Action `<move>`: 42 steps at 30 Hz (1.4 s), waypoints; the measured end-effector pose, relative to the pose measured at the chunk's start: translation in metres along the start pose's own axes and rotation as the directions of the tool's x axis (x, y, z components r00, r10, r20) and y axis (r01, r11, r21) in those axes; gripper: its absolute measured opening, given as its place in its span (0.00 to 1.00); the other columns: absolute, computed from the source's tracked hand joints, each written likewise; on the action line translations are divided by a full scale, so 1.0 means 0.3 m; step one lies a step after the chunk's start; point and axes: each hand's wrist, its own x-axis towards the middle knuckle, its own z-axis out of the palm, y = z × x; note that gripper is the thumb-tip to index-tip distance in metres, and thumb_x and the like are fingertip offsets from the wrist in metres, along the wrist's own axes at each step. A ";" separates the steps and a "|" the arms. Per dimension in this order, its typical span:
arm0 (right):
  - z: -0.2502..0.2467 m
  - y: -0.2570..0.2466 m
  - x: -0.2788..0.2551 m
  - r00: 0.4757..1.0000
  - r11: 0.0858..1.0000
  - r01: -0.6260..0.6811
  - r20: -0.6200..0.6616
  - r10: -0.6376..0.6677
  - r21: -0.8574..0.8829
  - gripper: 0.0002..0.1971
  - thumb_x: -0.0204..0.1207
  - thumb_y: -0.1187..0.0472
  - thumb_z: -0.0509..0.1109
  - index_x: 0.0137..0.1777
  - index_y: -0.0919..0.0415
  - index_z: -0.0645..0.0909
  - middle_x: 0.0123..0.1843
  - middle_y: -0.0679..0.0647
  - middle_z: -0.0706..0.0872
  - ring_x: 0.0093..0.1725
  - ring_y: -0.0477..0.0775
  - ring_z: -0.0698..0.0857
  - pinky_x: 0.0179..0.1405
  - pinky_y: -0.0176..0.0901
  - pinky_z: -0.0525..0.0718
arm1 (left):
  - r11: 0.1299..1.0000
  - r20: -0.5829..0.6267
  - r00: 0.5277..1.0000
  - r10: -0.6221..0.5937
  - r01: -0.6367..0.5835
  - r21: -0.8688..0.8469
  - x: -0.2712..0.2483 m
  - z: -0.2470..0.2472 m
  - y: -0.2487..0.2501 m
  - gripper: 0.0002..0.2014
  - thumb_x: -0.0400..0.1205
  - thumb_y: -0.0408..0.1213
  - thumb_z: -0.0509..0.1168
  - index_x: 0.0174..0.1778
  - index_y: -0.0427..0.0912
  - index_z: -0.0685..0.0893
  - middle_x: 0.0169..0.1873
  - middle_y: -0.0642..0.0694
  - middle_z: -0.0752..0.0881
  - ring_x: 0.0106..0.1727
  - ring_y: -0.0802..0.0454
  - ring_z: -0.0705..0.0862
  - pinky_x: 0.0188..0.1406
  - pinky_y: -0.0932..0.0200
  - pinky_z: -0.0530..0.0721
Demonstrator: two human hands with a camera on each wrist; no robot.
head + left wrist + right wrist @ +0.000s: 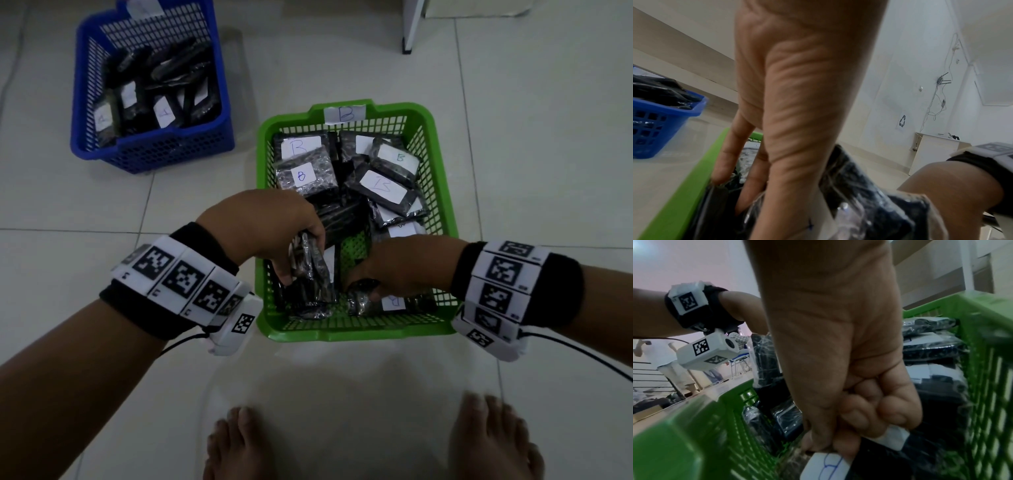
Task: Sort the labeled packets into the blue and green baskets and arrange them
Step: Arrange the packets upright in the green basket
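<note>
The green basket [342,334], tagged B, stands on the floor in front of me, full of black packets with white B labels [301,176]. My left hand [291,270] reaches into its near left corner and grips a few upright packets [318,281] between thumb and fingers; the left wrist view shows its fingers [725,162] pushed down beside the wrapped packets [869,203]. My right hand [387,270] is in the near right corner, with its fingers [859,415] curled round a flat packet with a B label [826,467]. The blue basket [154,150], at the far left, holds packets labelled A.
Pale tiled floor surrounds both baskets. My bare feet [493,442] stand just in front of the green basket. A white furniture leg [409,27] is at the far right. The green basket's mesh walls [684,434] close in around my right hand.
</note>
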 end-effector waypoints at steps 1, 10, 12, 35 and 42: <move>-0.002 -0.005 0.002 1.000 0.999 -0.007 -0.011 0.007 -0.039 0.25 0.83 0.49 0.67 0.78 0.36 0.67 0.65 0.53 0.82 0.62 0.58 0.83 0.56 0.51 0.84 | 1.000 -0.006 1.000 0.003 -0.003 -0.009 0.000 0.000 -0.001 0.31 0.58 0.52 0.88 0.57 0.65 0.87 0.50 0.62 0.82 0.54 0.55 0.83 0.53 0.52 0.84; -0.097 0.069 -0.060 0.995 0.934 -0.095 0.042 0.086 0.344 0.13 0.80 0.47 0.70 0.63 0.46 0.78 0.39 0.48 0.93 0.34 0.46 0.91 0.49 0.54 0.90 | 0.949 -0.036 0.998 0.052 -0.060 -0.308 0.003 0.025 -0.008 0.28 0.63 0.52 0.86 0.59 0.66 0.86 0.49 0.66 0.87 0.44 0.68 0.83 0.47 0.57 0.85; -0.155 0.079 -0.113 0.998 0.881 -0.031 -0.029 0.051 0.471 0.21 0.76 0.44 0.74 0.66 0.47 0.77 0.47 0.42 0.92 0.40 0.37 0.90 0.54 0.47 0.87 | 0.896 -0.072 0.995 0.062 -0.087 -0.435 0.002 0.025 -0.014 0.29 0.66 0.50 0.86 0.61 0.67 0.83 0.49 0.67 0.87 0.45 0.72 0.83 0.42 0.63 0.81; 0.000 0.026 -0.036 0.946 0.802 0.003 -0.262 0.191 0.597 0.25 0.72 0.51 0.80 0.66 0.54 0.77 0.46 0.48 0.91 0.37 0.46 0.89 0.39 0.41 0.87 | 0.578 -0.235 0.948 -0.216 -0.070 -0.813 0.040 0.074 -0.065 0.12 0.89 0.49 0.63 0.62 0.50 0.86 0.52 0.56 0.89 0.50 0.67 0.85 0.53 0.73 0.78; -0.070 0.020 -0.142 0.870 0.748 0.206 -0.468 0.156 0.631 0.12 0.64 0.63 0.84 0.44 0.53 0.85 0.34 0.48 0.87 0.27 0.37 0.81 0.28 0.28 0.76 | 0.493 -0.227 0.931 -0.288 -0.059 -0.868 0.042 0.085 -0.079 0.10 0.88 0.51 0.64 0.60 0.56 0.87 0.51 0.58 0.88 0.49 0.66 0.84 0.56 0.64 0.77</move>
